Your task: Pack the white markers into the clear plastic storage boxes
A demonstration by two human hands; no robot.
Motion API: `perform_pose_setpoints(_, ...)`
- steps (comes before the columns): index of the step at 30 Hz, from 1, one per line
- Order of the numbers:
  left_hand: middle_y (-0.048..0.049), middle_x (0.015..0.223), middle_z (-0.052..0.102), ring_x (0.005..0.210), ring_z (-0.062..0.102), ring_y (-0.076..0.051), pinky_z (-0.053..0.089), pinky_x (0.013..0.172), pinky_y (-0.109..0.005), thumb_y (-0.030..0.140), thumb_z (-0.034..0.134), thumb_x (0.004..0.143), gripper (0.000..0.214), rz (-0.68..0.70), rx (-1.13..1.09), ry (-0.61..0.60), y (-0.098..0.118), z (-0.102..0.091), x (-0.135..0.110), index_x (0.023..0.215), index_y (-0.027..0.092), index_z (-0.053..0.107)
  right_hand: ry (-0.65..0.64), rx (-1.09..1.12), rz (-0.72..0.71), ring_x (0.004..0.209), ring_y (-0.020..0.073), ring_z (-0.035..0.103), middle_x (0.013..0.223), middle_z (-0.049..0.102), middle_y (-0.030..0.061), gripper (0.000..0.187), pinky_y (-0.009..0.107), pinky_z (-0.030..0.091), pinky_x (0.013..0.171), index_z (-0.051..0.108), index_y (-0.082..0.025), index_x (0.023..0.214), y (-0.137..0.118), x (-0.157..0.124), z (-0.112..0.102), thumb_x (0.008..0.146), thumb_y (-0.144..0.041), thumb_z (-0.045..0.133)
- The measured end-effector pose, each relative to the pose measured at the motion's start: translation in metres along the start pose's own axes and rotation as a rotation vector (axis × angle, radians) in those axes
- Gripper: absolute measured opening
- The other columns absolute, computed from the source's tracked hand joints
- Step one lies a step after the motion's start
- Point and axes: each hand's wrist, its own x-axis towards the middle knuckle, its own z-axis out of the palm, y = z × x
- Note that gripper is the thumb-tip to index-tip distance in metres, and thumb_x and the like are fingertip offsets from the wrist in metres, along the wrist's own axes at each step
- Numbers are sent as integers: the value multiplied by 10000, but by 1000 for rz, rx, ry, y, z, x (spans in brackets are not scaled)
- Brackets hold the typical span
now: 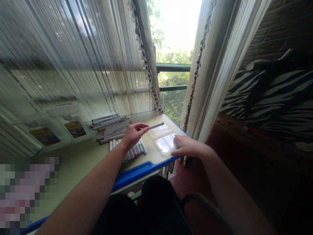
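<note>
My left hand point(134, 133) pinches a grey marker point(156, 125) by its near end and holds it level above the table. Below that hand lies a row of several markers point(137, 149) with coloured caps. My right hand point(186, 146) rests with fingers spread flat on a clear plastic case point(165, 144) near the table's right corner. A second clear case part point(160, 130) lies just beyond it, under the marker's tip.
More grey markers point(112, 125) lie in rows at the back of the pale table point(80, 160), which has a blue rim point(141, 171). Two clear boxes with labels point(58, 127) stand at the left. Curtains and a window are behind; a zebra-striped cloth point(276, 98) hangs at the right.
</note>
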Motion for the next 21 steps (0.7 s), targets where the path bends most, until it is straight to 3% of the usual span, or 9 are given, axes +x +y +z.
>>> perform_pose_setpoints(2,-26,674,639,491,455,-74,399,467,-209,508,676,664,424,9,21,21,-4,0,1,854,130,703,-114,10,5,1300,358,355,1345,496,126,681,426,308,1057,585,-163,1207,9,-5,-16,614,-478,700)
perform_pose_setpoints(5,-33,701,645,504,468,-80,404,470,-209,502,678,665,421,6,15,28,-5,1,2,860,129,694,-210,-1,10,1351,335,276,1388,451,92,573,436,221,1106,585,-200,1212,23,-9,-31,671,-384,639)
perform_pose_setpoints(8,-29,686,640,504,472,-85,398,464,-211,496,688,656,416,7,10,27,-4,1,3,857,131,694,-195,-17,31,1382,327,209,1423,403,87,494,441,170,1122,622,-216,1151,38,-10,-34,668,-319,641)
perform_pose_setpoints(12,-19,645,625,497,477,-88,393,469,-216,484,685,664,398,7,13,27,-3,1,3,851,133,694,-118,-36,67,1374,323,214,1471,298,117,737,396,231,1100,495,-193,1291,53,-12,-34,594,-302,708)
perform_pose_setpoints(14,-17,625,620,501,482,-92,389,472,-216,487,681,667,403,6,9,27,-3,0,3,854,131,692,-73,-66,76,1317,317,309,1413,368,133,733,382,282,1064,472,-169,1302,49,-12,-32,615,-313,682)
perform_pose_setpoints(18,-23,627,625,510,483,-92,380,475,-212,482,666,683,392,15,11,51,-5,0,3,851,128,689,1,-155,59,1175,317,433,1273,511,141,493,406,321,984,551,-171,1206,15,-7,-15,775,-403,503)
perform_pose_setpoints(21,-25,630,629,509,476,-91,376,477,-212,486,669,675,396,24,12,61,-6,0,4,850,132,689,30,-235,58,1117,321,476,1218,562,143,533,426,315,956,528,-176,1232,-12,2,2,818,-497,425)
